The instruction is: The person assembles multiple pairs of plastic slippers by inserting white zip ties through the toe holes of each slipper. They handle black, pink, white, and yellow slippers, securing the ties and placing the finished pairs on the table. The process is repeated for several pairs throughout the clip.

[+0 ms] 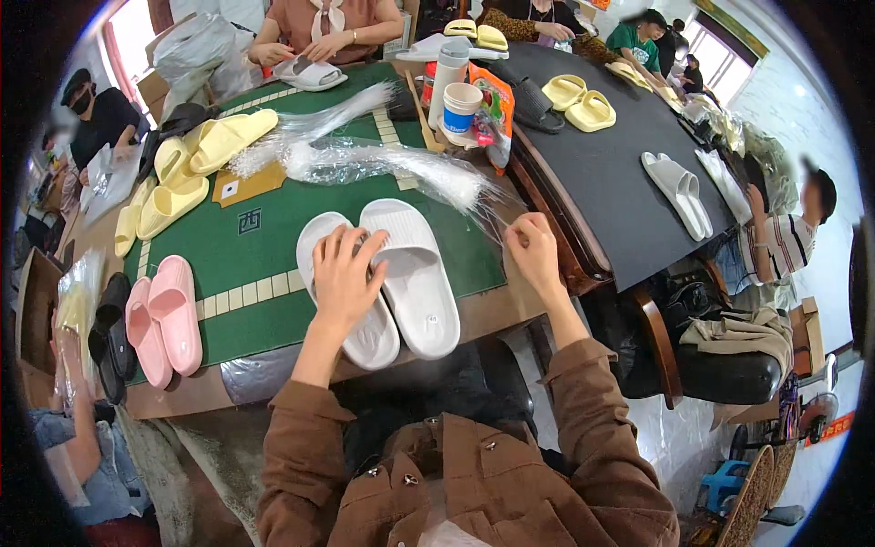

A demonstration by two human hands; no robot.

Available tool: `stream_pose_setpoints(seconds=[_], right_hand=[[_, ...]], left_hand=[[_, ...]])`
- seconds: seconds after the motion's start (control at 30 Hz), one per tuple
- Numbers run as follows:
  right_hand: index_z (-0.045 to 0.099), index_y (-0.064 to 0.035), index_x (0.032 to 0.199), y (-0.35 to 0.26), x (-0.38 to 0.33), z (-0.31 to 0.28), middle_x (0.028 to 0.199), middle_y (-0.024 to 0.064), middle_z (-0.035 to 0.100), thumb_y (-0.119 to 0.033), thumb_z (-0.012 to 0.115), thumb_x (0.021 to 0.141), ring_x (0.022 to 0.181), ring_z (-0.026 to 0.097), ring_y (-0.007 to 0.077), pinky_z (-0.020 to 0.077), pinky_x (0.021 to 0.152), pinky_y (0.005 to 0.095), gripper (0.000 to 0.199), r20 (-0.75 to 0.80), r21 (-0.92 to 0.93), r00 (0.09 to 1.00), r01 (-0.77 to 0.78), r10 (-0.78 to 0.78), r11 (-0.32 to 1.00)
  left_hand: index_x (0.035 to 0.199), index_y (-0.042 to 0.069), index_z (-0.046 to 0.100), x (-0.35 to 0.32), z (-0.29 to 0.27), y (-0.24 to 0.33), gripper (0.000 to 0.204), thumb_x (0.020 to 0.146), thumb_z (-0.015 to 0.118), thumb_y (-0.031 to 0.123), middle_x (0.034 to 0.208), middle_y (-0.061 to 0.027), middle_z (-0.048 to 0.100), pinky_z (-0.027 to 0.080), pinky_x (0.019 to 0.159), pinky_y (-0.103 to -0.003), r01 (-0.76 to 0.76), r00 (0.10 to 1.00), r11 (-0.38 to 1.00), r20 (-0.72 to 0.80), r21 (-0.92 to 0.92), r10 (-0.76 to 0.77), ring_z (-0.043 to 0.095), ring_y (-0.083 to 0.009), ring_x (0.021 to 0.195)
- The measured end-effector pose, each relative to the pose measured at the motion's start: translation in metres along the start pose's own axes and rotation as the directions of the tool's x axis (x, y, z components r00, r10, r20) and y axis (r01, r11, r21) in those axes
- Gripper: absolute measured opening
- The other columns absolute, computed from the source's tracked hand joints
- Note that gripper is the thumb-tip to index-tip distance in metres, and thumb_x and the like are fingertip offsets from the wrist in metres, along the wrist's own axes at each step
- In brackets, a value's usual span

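Note:
A pair of white slide slippers (425, 290) lies side by side at the table's near edge, toes pointing away from me. My left hand (347, 273) rests over the left slipper's strap, fingers spread and bent, the thumb beside the right slipper. To the right of the pair, my right hand (533, 251) is closed in a pinch on a thin clear plastic strand at the end of a loose bundle. That bundle of clear plastic strands (392, 164) stretches across the green table mat (264, 219) behind the slippers.
Pink slippers (173, 319), black slippers (109, 337) and several yellow slippers (173, 205) sit at the left. A paper cup (461, 108) and bottle (447, 77) stand behind the bundle. A dark table (606, 173) adjoins at right, with grey slippers (676, 193). Other people work around.

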State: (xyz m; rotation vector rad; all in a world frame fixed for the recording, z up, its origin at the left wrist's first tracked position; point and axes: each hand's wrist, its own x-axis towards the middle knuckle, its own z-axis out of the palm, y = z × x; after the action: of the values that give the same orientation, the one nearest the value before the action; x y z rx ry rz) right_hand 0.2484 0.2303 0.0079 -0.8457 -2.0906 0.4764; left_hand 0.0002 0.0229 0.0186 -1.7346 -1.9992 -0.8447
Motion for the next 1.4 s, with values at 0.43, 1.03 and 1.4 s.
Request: stream_pose_setpoints(seconds=[0.43,1.03,1.4], right_hand=[[0.054,-0.0003,0.072,-0.133,-0.021,-0.071,0.078,0.0129,0.061,-0.019,0.055,0.089,0.077,0.062,0.0229,0.0484,0.066,0.0332,0.026,0.276,0.715,0.924,-0.014,-0.265,0.699],[0.044,0.0006,0.112,-0.145,-0.046,-0.144,0.075,0.0101,0.058,0.007,0.047,0.085,0.054,0.051,0.0123,0.0438,0.046,0.0219,0.028,-0.151,0.716,0.987,0.144,-0.050,0.683],[0.054,-0.0054,0.106,-0.079,-0.047,-0.185,0.097,0.0099,0.062,-0.009,0.054,0.096,0.079,0.056,0.0144,0.0462,0.065,0.0247,0.010,-0.401,0.653,0.907,0.184,0.129,0.735]], left_hand=[[0.114,0.001,0.058,0.061,0.033,0.096,0.030,0.085,0.060,0.006,0.120,-0.0154,0.057,0.047,0.091,-0.039,-0.104,0.985,0.805,0.054,-0.584,0.166,0.055,-0.0341,0.110],[0.136,0.002,0.033,0.070,0.091,0.066,0.056,0.083,0.052,0.002,0.126,-0.0264,0.045,0.044,0.094,-0.048,0.123,0.965,0.873,0.262,-0.471,0.006,0.051,-0.0448,0.112],[0.132,-0.002,0.045,0.103,0.122,0.063,0.055,0.086,0.061,0.025,0.139,-0.0317,0.035,0.033,0.109,-0.043,0.034,0.880,0.844,0.417,-0.535,0.228,0.035,-0.0438,0.132]])
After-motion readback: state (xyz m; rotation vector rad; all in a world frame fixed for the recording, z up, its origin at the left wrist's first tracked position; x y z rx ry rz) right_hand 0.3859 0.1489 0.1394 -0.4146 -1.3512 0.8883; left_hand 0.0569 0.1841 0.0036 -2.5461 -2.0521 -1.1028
